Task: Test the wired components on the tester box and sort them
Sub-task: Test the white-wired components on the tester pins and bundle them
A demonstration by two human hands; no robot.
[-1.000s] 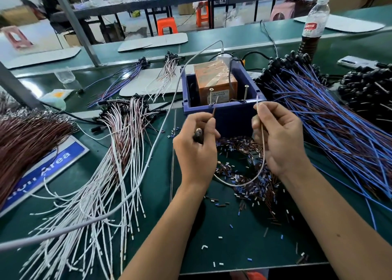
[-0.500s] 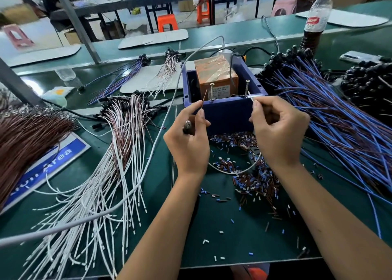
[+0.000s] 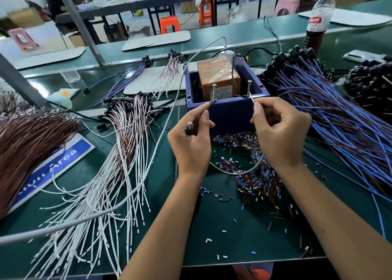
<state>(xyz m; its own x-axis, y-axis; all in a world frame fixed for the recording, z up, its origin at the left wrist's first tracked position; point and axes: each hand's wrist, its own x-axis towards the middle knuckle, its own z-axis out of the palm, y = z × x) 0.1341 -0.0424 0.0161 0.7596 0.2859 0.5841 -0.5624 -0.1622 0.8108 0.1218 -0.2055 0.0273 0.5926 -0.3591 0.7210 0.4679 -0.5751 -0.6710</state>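
While each grip pinches a thin wire end, left hand [image 3: 191, 140] and right hand [image 3: 280, 133] touch upright screws

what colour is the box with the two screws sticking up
Dark blue tester box, with an orange block inside; seen in the head view.

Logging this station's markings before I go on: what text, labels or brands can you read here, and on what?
"Area": white letters on the blue sign lying on the table at left; the word before it is half hidden by wires.
Red label on the bottle: brand lettering too blurred to read.
White sticker on the orange box inside the blue tester box: print too small to read.
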